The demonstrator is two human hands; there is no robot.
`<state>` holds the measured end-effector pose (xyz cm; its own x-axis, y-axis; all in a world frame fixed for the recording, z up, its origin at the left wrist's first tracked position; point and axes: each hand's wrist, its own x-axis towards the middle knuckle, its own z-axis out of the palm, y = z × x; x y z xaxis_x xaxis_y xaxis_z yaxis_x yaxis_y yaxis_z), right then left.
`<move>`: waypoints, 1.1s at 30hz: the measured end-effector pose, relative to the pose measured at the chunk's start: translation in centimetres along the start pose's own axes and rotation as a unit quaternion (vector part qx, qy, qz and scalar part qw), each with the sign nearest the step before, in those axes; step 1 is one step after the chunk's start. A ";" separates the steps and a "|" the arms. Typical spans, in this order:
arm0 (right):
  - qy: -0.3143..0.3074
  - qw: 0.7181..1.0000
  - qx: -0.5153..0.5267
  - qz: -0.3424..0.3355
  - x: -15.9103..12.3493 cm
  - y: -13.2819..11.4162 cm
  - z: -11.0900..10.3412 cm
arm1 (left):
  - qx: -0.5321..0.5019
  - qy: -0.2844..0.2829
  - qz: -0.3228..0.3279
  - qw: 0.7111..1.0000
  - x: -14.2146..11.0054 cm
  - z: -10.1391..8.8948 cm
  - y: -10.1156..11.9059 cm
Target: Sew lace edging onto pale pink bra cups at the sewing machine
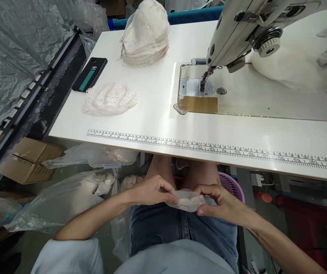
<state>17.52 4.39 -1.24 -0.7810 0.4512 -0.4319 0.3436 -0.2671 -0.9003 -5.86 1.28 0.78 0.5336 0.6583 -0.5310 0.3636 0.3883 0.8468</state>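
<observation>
Over my lap, below the table's front edge, a small white fabric piece with a lacy middle (188,201) is stretched between my two hands. My left hand (159,192) pinches its left end between thumb and fingers. The right end is gripped by my right hand (216,199), thumb below and fingers above. On the table lies a flat white lace piece (110,99), apart from both hands. Behind it stands a stack of cream cup-shaped fabric pieces (145,34) with loose reddish threads.
A sewing machine (246,30) stands at the right, its needle over a metal plate. The white table (152,118) carries a printed ruler (209,148) along its front. A black phone (89,74) lies at the left edge. Plastic bags (55,201) and a cardboard box (30,160) sit below left.
</observation>
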 end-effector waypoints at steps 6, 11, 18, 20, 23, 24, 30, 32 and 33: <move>0.000 0.999 0.034 0.016 0.7 -0.2 0.6 | -0.051 -0.014 -0.024 0.998 -0.5 -0.4 -0.1; -0.002 0.997 0.064 0.038 0.3 0.5 0.0 | -0.084 -0.024 -0.027 0.996 -0.7 -0.7 -0.8; -0.019 0.996 0.086 0.026 0.2 0.1 -0.4 | -0.105 -0.020 -0.045 0.993 -0.8 -0.7 -0.9; -0.026 0.995 0.089 0.024 0.2 -0.1 -0.4 | -0.103 -0.024 -0.043 0.993 -0.9 -0.9 -0.8; -0.032 0.995 0.090 0.024 0.2 0.0 -0.4 | -0.102 -0.033 -0.036 0.994 -1.1 -1.2 -1.1; -0.033 0.995 0.089 0.026 0.2 0.0 -0.4 | -0.105 -0.040 -0.033 0.993 -1.1 -1.3 -1.2; -0.041 0.997 0.048 0.037 0.6 0.0 0.0 | -0.084 -0.059 -0.011 0.995 -0.2 -1.0 -0.8; -0.050 0.997 0.038 0.040 0.7 -0.2 0.2 | -0.066 -0.060 -0.008 0.996 0.3 -0.6 -0.4; -0.051 0.997 0.034 0.040 0.8 -0.3 0.3 | -0.064 -0.059 -0.007 0.996 0.6 -0.4 -0.3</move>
<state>16.66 4.56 -1.27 -0.8027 0.3374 -0.4918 0.3735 -0.3585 -0.8556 -5.95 1.79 0.18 0.6184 0.5738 -0.5369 0.2760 0.4811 0.8321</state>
